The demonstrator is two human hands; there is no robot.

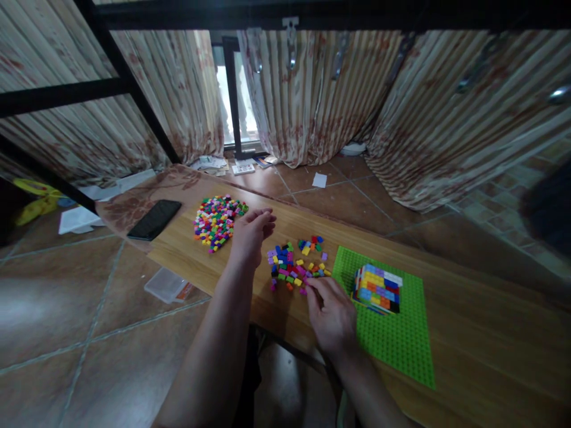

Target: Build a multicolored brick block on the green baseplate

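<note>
My left hand (250, 235) rests on the wooden table (468, 321) between two heaps of small coloured bricks, its fingers curled loosely with nothing seen in them. My right hand (331, 315) lies at the near edge of the smaller scattered heap (295, 264), fingertips pinched on a brick there. A larger heap (217, 221) lies left of my left hand. To the right a green baseplate (392, 339) carries a multicoloured block of stacked bricks (378, 288).
A black phone (154, 219) lies at the table's left end. A clear plastic box (167, 285) sits on the tiled floor below. Striped curtains hang behind, with papers on the floor by the window. A black metal frame crosses the upper left.
</note>
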